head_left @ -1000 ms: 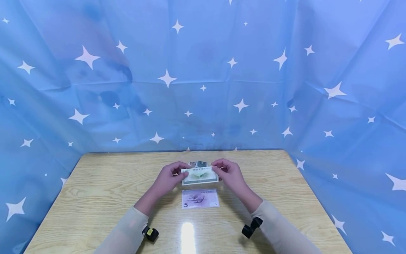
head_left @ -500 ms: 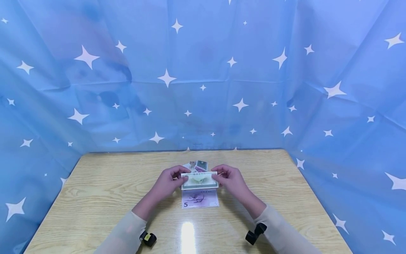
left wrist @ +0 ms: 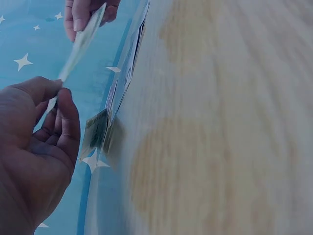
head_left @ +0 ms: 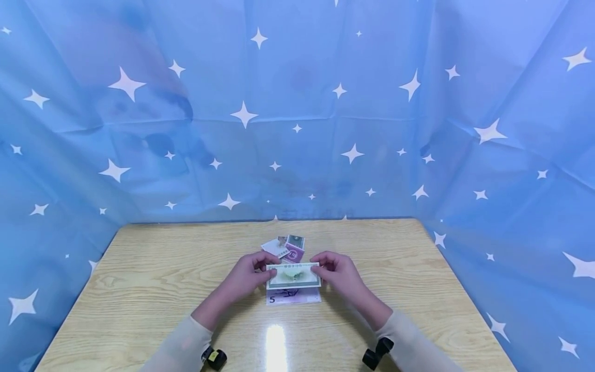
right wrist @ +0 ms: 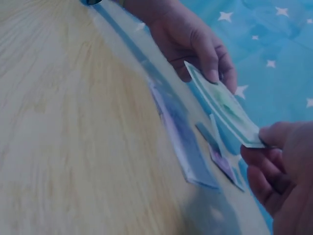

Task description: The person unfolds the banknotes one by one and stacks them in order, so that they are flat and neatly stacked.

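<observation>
Between my two hands a green and white banknote (head_left: pixel 294 277) is stretched flat, raised over the table. My left hand (head_left: pixel 251 273) pinches its left end, thumb on the near face; in the left wrist view the fingers of that hand (left wrist: pixel 46 127) curl behind it. At the other end my right hand (head_left: pixel 338 274) pinches it the same way, as the right wrist view shows at the note's corner (right wrist: pixel 254 142). Below lies a purple banknote (head_left: pixel 294 296) marked 5, its upper part hidden behind the green one.
Just beyond the hands lies a small heap of folded notes, among them a whitish one (head_left: pixel 275 248), a purple one (head_left: pixel 294 253) and a dark green one (head_left: pixel 296 241). The wooden table (head_left: pixel 176 289) ends at a blue star-patterned curtain (head_left: pixel 297 170).
Both hands have brought the green banknote nearer to me, so that it now covers much of the purple 5 note. More of the folded heap behind has come into sight.
</observation>
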A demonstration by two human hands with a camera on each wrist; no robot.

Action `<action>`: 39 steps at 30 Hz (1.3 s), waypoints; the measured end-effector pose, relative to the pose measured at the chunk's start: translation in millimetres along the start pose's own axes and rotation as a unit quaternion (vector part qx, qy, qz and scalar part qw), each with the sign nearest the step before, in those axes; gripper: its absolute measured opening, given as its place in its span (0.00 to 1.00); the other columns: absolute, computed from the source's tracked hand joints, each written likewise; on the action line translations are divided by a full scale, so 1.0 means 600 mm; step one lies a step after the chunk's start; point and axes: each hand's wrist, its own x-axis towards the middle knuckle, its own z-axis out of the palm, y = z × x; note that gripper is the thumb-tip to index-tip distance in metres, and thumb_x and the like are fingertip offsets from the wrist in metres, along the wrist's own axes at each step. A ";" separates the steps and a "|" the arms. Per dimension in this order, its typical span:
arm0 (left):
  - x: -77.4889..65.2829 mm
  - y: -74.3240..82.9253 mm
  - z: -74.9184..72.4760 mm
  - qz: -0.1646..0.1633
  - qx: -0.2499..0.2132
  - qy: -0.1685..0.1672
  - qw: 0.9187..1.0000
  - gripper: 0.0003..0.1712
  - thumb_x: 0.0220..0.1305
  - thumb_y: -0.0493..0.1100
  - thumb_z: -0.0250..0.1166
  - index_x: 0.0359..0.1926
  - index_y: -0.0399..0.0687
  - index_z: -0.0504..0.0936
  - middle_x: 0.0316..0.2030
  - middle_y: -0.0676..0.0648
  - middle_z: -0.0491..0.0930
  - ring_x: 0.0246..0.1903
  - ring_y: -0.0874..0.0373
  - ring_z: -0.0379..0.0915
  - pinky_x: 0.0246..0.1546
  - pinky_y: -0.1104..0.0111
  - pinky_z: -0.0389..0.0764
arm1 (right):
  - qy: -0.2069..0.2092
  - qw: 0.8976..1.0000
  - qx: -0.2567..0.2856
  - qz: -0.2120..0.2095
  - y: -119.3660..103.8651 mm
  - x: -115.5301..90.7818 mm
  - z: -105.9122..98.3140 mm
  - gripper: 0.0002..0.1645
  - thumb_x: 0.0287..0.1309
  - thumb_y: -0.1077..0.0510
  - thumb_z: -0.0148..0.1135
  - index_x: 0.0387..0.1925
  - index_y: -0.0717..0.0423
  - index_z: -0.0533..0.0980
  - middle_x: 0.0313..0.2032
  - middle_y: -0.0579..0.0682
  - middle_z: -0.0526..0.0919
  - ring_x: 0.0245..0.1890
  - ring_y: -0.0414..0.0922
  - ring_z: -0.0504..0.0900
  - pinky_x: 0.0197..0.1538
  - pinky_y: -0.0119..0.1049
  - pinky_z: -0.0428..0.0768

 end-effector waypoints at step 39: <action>-0.005 0.002 0.009 0.020 0.175 -0.069 0.982 0.11 0.70 0.36 0.76 0.50 0.49 0.90 0.39 0.57 0.82 0.38 0.61 0.76 0.41 0.64 0.80 | -0.057 0.967 -0.240 -0.069 0.020 -0.018 0.020 0.07 0.71 0.60 0.76 0.48 0.48 0.88 0.29 0.35 0.79 0.28 0.35 0.76 0.34 0.33 0.78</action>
